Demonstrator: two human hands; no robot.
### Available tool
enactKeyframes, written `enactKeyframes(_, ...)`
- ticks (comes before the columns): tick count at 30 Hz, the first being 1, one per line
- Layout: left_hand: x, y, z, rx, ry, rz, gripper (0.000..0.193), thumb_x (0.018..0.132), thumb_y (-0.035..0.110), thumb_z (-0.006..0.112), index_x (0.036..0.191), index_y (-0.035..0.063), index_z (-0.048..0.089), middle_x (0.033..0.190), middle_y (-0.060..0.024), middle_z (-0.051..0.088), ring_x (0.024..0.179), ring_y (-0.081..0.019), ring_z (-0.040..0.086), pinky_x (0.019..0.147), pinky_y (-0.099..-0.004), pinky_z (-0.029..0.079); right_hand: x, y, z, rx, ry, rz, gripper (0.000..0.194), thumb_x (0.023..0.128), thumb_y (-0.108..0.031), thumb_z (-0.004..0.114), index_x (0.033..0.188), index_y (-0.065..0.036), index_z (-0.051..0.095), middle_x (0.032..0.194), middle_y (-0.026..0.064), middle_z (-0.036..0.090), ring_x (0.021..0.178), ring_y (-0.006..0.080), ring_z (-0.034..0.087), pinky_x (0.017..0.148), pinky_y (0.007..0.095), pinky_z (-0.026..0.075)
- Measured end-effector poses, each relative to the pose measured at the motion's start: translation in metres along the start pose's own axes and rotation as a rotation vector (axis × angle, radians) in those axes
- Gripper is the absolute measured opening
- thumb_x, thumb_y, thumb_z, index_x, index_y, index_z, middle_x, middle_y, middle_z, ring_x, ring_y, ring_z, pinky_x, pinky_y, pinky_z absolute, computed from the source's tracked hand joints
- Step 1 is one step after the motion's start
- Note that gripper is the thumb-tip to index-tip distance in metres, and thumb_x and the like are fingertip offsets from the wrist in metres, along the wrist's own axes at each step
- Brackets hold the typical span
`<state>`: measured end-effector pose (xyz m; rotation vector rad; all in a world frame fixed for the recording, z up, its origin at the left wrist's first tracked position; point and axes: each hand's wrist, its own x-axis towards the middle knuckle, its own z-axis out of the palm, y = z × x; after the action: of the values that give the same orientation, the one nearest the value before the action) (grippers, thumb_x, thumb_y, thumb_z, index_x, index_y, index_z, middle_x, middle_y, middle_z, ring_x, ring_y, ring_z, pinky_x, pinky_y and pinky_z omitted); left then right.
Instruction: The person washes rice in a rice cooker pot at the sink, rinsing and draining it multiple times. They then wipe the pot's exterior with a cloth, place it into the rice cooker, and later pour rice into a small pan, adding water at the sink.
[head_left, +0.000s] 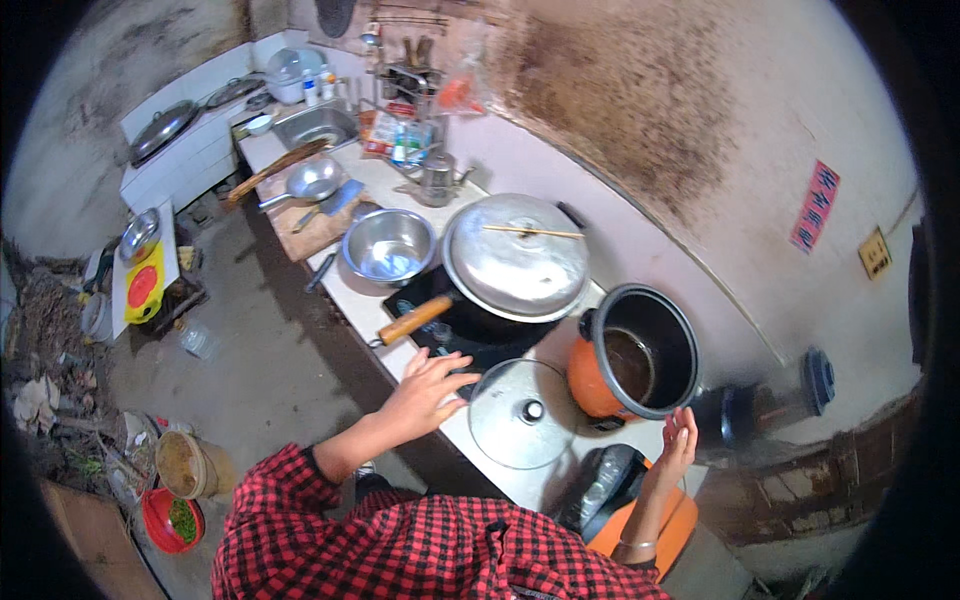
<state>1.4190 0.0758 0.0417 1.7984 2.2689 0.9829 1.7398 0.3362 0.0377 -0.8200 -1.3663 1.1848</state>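
Observation:
My left hand (431, 390) is spread over the counter's front edge, beside an induction cooktop (495, 341) and the rim of a glass lid (517, 442); it holds nothing. The lid lies on the counter with its black knob up. My right hand (677, 442) is raised by the near rim of an orange pot with a black inside (600, 375); whether it touches the rim I cannot tell. A little brownish liquid seems to lie in the pot. On the cooktop stands a wok with a wooden handle (416, 320), covered by a domed metal lid (517, 266) with chopsticks across it.
Left of the wok are a steel basin (388, 247), a knife (322, 271), and a cutting board (300, 225) bearing a metal ladle pan (313, 180) and a cleaver (341, 199). A kettle (437, 180) stands behind. An orange appliance part (679, 525) lies by my right forearm.

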Motion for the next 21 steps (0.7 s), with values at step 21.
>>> enactKeyframes(21,-0.247,-0.355,-0.294,0.177,0.152,-0.697,0.064,0.071,0.005,0.067,0.131,0.0091,0.046,0.144,-0.0199,0.026,0.131,-0.0394,0.029,0.108,-0.0458,0.025,-0.209,0.012,0.623,-0.448,-1.761,-0.346,0.050,0.091,-0.030,0.054,0.133,-0.007,0.042,0.116,0.0178,0.055,0.102,0.0334,0.057,0.089,0.0407,0.045)
